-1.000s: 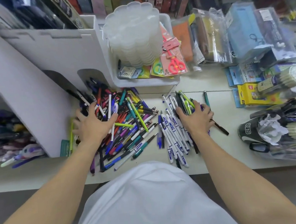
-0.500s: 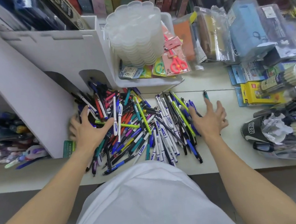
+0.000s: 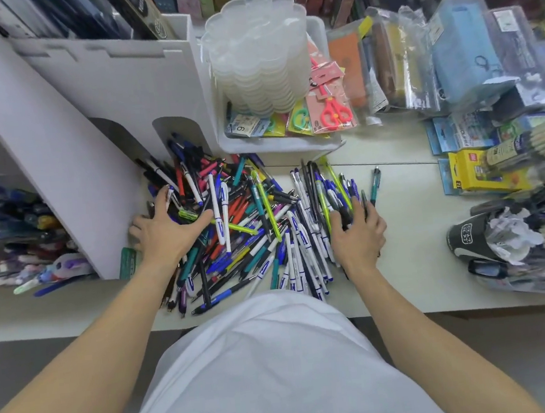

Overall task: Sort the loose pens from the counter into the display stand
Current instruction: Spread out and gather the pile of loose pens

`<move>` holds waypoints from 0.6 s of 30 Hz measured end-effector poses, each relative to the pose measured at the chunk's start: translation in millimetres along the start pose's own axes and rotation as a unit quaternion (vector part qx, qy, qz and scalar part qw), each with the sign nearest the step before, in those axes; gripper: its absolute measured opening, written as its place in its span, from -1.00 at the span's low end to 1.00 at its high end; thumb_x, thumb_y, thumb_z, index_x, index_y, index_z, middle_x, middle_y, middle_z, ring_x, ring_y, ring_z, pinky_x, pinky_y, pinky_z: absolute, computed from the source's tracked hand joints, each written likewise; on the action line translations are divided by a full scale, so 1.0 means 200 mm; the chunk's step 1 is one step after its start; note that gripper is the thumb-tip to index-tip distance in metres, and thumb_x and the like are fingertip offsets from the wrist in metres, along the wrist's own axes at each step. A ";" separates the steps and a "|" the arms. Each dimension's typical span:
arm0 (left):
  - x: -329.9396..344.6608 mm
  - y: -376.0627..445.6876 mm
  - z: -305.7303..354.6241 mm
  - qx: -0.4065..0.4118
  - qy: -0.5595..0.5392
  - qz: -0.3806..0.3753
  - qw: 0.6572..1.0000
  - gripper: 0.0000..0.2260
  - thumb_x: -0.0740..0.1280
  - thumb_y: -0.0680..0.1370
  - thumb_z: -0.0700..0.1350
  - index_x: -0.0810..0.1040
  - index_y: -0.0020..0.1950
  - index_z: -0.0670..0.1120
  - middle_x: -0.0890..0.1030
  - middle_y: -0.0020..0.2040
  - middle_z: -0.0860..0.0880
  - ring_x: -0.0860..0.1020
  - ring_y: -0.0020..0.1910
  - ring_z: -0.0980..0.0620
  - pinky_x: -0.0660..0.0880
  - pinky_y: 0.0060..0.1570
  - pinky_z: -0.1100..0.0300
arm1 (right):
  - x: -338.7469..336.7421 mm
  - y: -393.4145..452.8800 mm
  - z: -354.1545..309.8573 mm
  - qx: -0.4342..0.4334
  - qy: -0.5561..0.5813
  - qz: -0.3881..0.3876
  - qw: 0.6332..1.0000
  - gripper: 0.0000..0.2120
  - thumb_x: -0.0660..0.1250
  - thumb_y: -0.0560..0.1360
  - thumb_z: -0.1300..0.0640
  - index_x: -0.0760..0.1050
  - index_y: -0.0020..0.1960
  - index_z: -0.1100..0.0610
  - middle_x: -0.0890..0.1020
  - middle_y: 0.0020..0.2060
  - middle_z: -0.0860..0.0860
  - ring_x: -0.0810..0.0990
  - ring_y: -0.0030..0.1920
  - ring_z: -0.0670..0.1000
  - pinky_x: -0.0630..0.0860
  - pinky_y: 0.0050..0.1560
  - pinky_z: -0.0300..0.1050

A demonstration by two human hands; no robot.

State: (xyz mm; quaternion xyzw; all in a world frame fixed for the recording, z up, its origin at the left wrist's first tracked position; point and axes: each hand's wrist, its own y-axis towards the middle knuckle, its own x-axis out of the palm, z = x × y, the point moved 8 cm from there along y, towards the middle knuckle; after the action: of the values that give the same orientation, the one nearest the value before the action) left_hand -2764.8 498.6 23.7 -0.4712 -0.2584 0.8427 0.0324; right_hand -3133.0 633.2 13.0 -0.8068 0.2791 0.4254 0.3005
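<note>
Hands point(image 3: 167, 231) spread flat — on pens point(image 3: 253, 228)

Both arms outstretched; left hand point(image 3: 163, 231) splayed flat, right hand point(image 3: 357, 234) curled

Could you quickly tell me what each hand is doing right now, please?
Left hand: open, fingers spread flat on the pen pile.
Right hand: open, fingers pressing on the pens.

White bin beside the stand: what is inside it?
The white bin holds a tall stack of clear lids, packaged scissors and small packets at the front. Its floor under the stack is hidden.
</note>
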 end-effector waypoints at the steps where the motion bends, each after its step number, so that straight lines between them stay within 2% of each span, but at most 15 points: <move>1: 0.01 0.00 -0.01 -0.003 0.002 -0.008 1.000 -0.02 0.39 0.28 0.51 -0.02 0.56 0.30 0.19 0.45 -0.37 0.11 0.48 -0.33 0.21 0.37 -0.30 | 0.01 -0.01 -0.03 -0.003 -0.001 -0.005 1.000 -0.43 0.20 0.61 -0.20 0.30 0.56 -0.02 0.26 0.56 0.12 0.19 0.51 0.19 0.18 0.48 0.21; 7: 0.04 -0.02 -0.02 0.008 0.017 -0.056 0.998 0.05 0.35 0.24 0.56 -0.16 0.56 0.35 0.19 0.47 -0.34 0.07 0.51 -0.31 0.15 0.39 -0.36 | 0.06 -0.02 -0.13 -0.040 -0.006 -0.084 0.996 -0.38 0.19 0.62 -0.24 0.18 0.62 -0.07 0.19 0.58 0.12 0.13 0.55 0.20 0.16 0.50 0.21; 9: 0.02 -0.04 -0.02 0.018 0.001 -0.063 0.998 0.08 0.37 0.26 0.53 -0.19 0.58 0.29 0.18 0.49 -0.34 0.09 0.51 -0.30 0.16 0.42 -0.30 | 0.02 -0.01 -0.12 -0.056 -0.020 -0.097 0.994 -0.32 0.20 0.59 -0.31 0.16 0.62 -0.10 0.18 0.60 0.09 0.12 0.56 0.19 0.13 0.51 0.21; 11: -0.01 -0.06 -0.03 0.022 -0.028 -0.064 0.997 0.14 0.43 0.27 0.47 -0.18 0.62 0.16 0.13 0.56 -0.27 0.08 0.55 -0.27 0.15 0.46 -0.25 | -0.03 -0.01 -0.09 -0.060 -0.029 -0.097 0.993 -0.23 0.24 0.52 -0.41 0.12 0.62 -0.16 0.13 0.62 0.07 0.07 0.59 0.17 0.09 0.53 0.23; 13: -0.03 -0.06 -0.05 0.031 -0.035 -0.071 0.996 0.19 0.46 0.26 0.44 -0.15 0.63 0.02 0.11 0.61 -0.19 0.09 0.57 -0.25 0.15 0.48 -0.23 | -0.07 -0.02 -0.06 -0.044 -0.022 -0.112 0.993 -0.10 0.30 0.40 -0.50 0.07 0.62 -0.24 0.06 0.63 0.06 0.01 0.61 0.15 0.06 0.55 0.27; 16: -0.05 -0.04 -0.12 0.019 -0.010 -0.083 0.996 0.22 0.49 0.25 0.40 -0.08 0.62 -0.14 0.12 0.60 -0.20 0.16 0.56 -0.22 0.23 0.48 -0.20 | -0.10 -0.05 0.03 0.002 -0.049 -0.150 0.988 0.13 0.36 0.17 -0.60 -0.04 0.60 -0.32 -0.06 0.65 0.07 -0.08 0.63 0.18 0.01 0.54 0.33; 17: -0.06 -0.03 -0.14 0.010 0.011 -0.080 0.997 0.19 0.50 0.25 0.39 0.01 0.59 -0.21 0.18 0.57 -0.23 0.25 0.51 -0.22 0.31 0.44 -0.15 | -0.11 -0.06 0.06 0.018 -0.060 -0.161 0.985 0.20 0.37 0.11 -0.61 -0.07 0.60 -0.32 -0.10 0.65 0.07 -0.10 0.63 0.20 0.00 0.53 0.35; 18: -0.08 -0.02 -0.15 0.007 0.043 -0.076 0.996 0.08 0.50 0.25 0.38 0.20 0.50 -0.27 0.29 0.49 -0.29 0.40 0.39 -0.22 0.44 0.30 -0.09 | -0.11 -0.07 0.08 0.035 -0.063 -0.173 0.982 0.25 0.39 0.05 -0.60 -0.09 0.60 -0.32 -0.13 0.65 0.07 -0.12 0.63 0.21 0.00 0.53 0.37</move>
State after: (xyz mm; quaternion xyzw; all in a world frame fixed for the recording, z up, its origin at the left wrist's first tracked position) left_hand -2732.1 509.1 25.0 -0.4853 -0.2861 0.8188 0.1109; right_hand -3142.0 658.6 27.4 -0.8036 0.1308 0.4068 0.4143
